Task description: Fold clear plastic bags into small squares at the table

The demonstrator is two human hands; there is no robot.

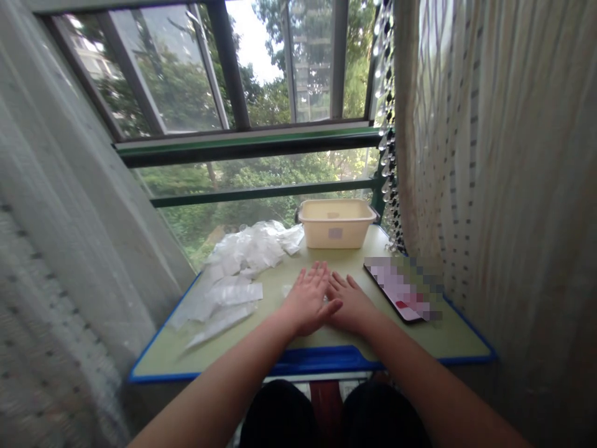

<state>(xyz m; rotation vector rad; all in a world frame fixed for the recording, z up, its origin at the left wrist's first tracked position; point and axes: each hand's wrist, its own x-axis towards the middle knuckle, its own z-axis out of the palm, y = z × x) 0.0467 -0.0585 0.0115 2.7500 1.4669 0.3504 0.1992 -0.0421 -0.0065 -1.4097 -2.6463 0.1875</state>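
Plastic bags (242, 261): clear, crinkled film, heaped loose at 10 o'clock from the hands, a few flat ones spread nearer at 9 o'clock; thin, glossy, irregular in outline; none touching either hand.
Left hand (308, 302): flat, palm down on the tabletop, fingers straight and released, thumb overlapping the right hand.
Right hand (351, 305): flat, palm down, fingers released, grasping nothing, just beside the left.
Table (448, 339): pale green top, blue edging, smooth, matt.
Plastic tub (336, 224): cream, rectangular, rounded corners, small label on the front wall; at 12 o'clock, well apart from the hands.
Phone (401, 289): dark slab, screen up, at 2 o'clock, near the right hand.
Curtains (508, 174): sheer, patterned, flanking both sides.
Bead strand (387, 137): clear, hanging at 1 o'clock.
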